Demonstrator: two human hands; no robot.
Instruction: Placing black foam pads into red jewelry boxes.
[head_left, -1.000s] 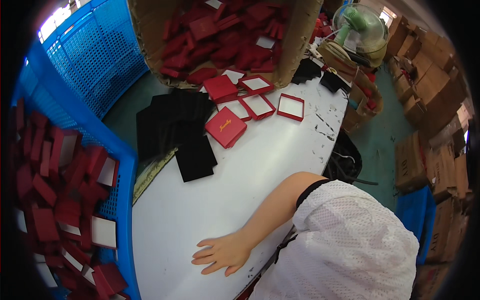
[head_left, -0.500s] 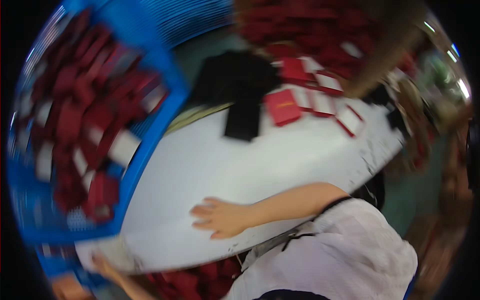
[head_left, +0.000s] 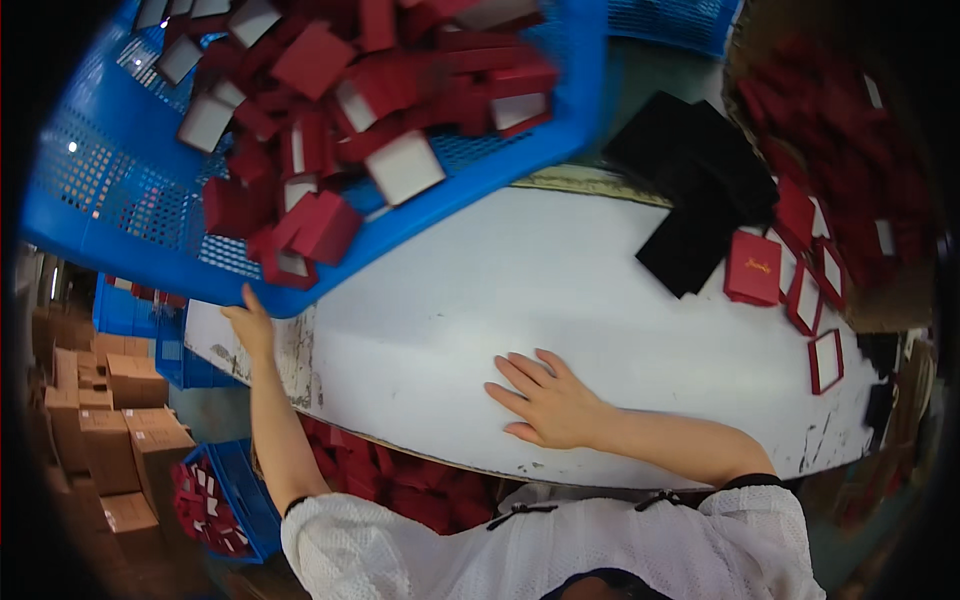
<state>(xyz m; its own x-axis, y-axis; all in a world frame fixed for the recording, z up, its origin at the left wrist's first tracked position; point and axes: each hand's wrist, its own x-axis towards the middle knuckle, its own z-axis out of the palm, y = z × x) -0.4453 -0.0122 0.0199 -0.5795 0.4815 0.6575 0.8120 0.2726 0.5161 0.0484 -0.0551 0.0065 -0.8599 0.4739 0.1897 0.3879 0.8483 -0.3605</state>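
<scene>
My right hand (head_left: 548, 402) lies flat on the white tabletop (head_left: 420, 340), fingers spread, holding nothing. My left hand (head_left: 250, 325) is at the near corner of a large blue plastic basket (head_left: 400, 225). One finger points up against the basket's side and the thumb stands apart; the remaining fingers are hard to make out. Heaped in the basket are many small red boxes (head_left: 330, 228), some showing white insides. To the right on the table lie black pads (head_left: 685, 245), a closed red box (head_left: 752, 268) and several red box frames with white insides (head_left: 826, 361).
At the back right stands a carton holding a heap of red boxes (head_left: 850, 170). Below the table's near edge are more red pieces (head_left: 390, 480). On the left are stacked brown cartons (head_left: 115, 450) and a smaller blue crate (head_left: 245, 500) with red and white pieces.
The view has swung left and steadied, so the table and basket sit further right and higher. My left hand now shows at the basket's corner; my right hand still rests on the tabletop.
</scene>
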